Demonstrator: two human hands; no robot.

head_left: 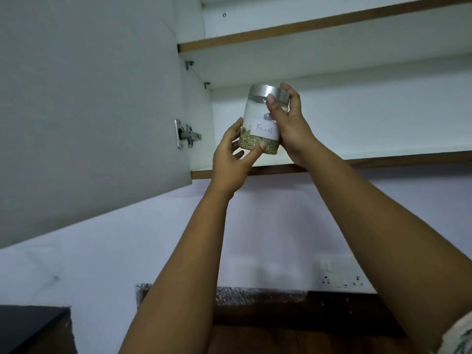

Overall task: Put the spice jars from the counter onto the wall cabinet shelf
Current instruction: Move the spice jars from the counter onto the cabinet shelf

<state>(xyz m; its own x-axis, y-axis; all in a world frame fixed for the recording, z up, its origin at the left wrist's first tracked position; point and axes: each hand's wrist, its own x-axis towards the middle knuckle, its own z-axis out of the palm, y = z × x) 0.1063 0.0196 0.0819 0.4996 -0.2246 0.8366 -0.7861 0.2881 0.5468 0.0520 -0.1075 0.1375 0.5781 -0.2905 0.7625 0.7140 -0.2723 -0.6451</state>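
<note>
A clear spice jar (pixel 258 118) with a silver lid, a white handwritten label and greenish seeds at its bottom is held up in front of the lowest shelf (pixel 383 159) of the open wall cabinet. My right hand (pixel 288 126) grips it by the lid and right side, thumb on the lid's rim. My left hand (pixel 233 159) holds it at the base, thumb across the front and fingers behind. The jar is tilted slightly and hangs just above the shelf's front edge. The shelf surface is hidden from this low angle.
The cabinet door (pixel 89 98) stands open at the left, its hinge (pixel 187 135) close to my left hand. A higher shelf (pixel 306 29) runs above. Below are a white wall, a socket plate (pixel 342 274), a dark counter strip (pixel 255 302) and a black object (pixel 30 328) at the lower left.
</note>
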